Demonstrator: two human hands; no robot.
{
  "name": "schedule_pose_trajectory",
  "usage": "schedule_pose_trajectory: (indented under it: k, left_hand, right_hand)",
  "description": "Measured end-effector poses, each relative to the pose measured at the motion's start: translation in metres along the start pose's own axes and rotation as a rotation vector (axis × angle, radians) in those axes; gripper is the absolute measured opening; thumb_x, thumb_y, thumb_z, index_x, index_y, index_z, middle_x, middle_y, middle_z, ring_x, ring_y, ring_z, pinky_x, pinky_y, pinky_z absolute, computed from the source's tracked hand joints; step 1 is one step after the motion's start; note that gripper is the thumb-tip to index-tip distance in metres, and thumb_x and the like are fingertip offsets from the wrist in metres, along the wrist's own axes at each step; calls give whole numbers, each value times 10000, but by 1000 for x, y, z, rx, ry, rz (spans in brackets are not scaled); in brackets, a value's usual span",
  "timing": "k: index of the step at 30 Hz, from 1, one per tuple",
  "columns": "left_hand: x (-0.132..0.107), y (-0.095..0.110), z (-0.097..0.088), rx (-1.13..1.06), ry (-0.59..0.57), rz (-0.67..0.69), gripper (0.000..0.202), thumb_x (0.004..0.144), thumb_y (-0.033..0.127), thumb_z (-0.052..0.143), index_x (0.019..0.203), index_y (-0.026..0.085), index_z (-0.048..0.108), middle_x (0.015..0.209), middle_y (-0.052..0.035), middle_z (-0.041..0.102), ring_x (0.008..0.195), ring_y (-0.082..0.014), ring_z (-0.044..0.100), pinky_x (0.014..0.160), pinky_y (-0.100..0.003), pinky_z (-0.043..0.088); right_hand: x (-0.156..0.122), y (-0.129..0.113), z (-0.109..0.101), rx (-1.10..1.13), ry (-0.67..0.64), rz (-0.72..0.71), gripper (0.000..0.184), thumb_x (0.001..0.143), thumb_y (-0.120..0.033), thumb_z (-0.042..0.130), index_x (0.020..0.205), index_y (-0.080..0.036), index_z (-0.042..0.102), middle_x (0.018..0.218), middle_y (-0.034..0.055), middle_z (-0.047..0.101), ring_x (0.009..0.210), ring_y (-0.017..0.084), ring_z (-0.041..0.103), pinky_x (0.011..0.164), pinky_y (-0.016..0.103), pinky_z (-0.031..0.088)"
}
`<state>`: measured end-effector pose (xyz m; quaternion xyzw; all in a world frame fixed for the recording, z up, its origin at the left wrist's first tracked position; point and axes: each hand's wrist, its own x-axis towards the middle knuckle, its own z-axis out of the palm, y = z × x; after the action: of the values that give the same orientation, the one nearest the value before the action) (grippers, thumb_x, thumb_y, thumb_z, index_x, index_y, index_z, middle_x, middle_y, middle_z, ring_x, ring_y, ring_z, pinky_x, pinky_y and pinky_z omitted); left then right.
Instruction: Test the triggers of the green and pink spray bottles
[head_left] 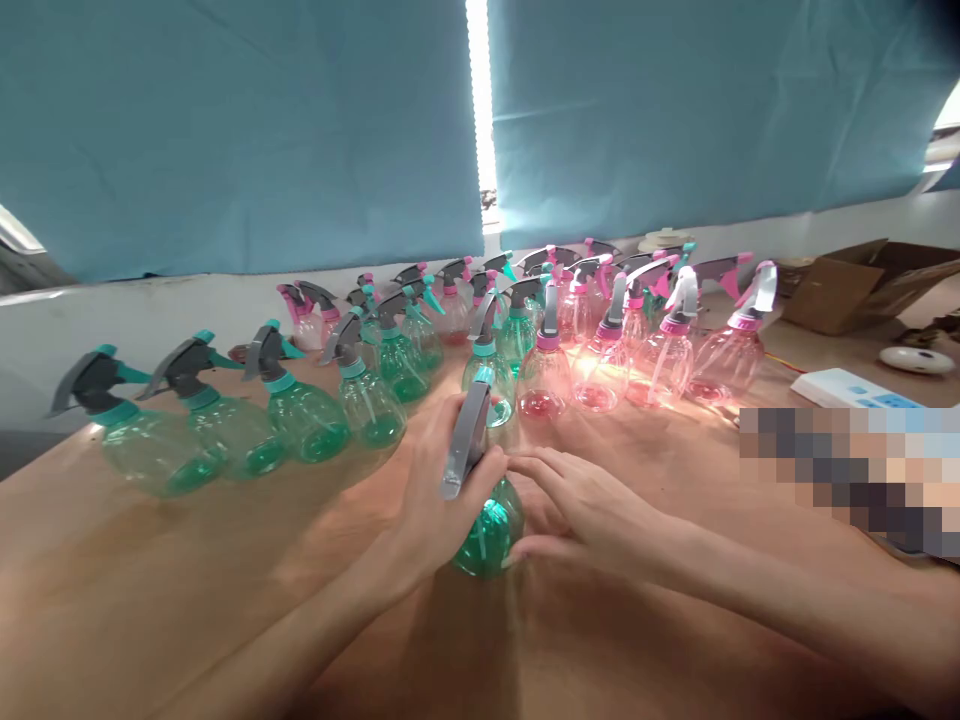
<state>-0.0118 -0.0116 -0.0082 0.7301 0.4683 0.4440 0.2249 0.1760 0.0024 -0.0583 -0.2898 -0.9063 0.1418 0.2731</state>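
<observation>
A green transparent spray bottle (489, 535) with a grey and teal trigger head stands upright on the table in front of me. My left hand (442, 490) is closed around its neck, just below the grey head, with the thumb across the near side. On the other side, my right hand (585, 505) cups the bottle's body, its thumb low on the side and its fingers reaching behind the neck. Those right fingertips are partly hidden. Just behind is another green spray bottle (484, 362), partly covered by the held one's head.
A slanting row of green spray bottles (307, 420) stands at left. Pink spray bottles (596, 370) crowd the middle and right, with more behind. Farther right are a cardboard box (840, 290), a white power strip (855, 388) and a white oval object (916, 360). Blue curtains (262, 130) hang behind.
</observation>
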Motion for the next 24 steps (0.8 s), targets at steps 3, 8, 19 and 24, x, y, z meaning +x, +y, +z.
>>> schedule_pose_trajectory:
  k: [3, 8, 19, 24]
  left_hand:
    - [2, 0, -2, -15, -7, -3, 266, 836, 233, 515, 1100, 246, 551, 919, -14, 605, 850, -201, 605, 751, -332, 496]
    - [5, 2, -3, 8, -23, -4, 230, 793, 226, 524, 1021, 233, 559, 767, 11, 536, 684, -165, 537, 642, -296, 473]
    - [3, 8, -6, -71, -76, -62, 53, 771, 220, 502, 817, 212, 527, 683, 33, 461, 527, -111, 391, 524, -254, 372]
    - [3, 7, -6, -86, -81, -58, 27, 761, 242, 511, 762, 221, 494, 693, 24, 459, 554, -125, 403, 537, -269, 381]
  right_hand:
    - [-4, 23, 8, -13, -64, 24, 688, 828, -645, 569, 1314, -166, 482, 1269, 167, 616, 1145, 332, 594, 934, 498, 503]
    - [-9, 45, 19, -12, -98, 5, 609, 885, -574, 547, 1340, -173, 488, 1339, 169, 574, 1242, 322, 535, 986, 505, 484]
    - [-14, 49, 23, -7, -100, 57, 597, 893, -553, 553, 1335, -152, 536, 1362, 167, 577, 1310, 307, 489, 1090, 508, 403]
    - [-15, 48, 22, 5, -118, 79, 582, 908, -530, 543, 1356, -160, 530, 1419, 153, 532, 1338, 311, 460, 1100, 516, 393]
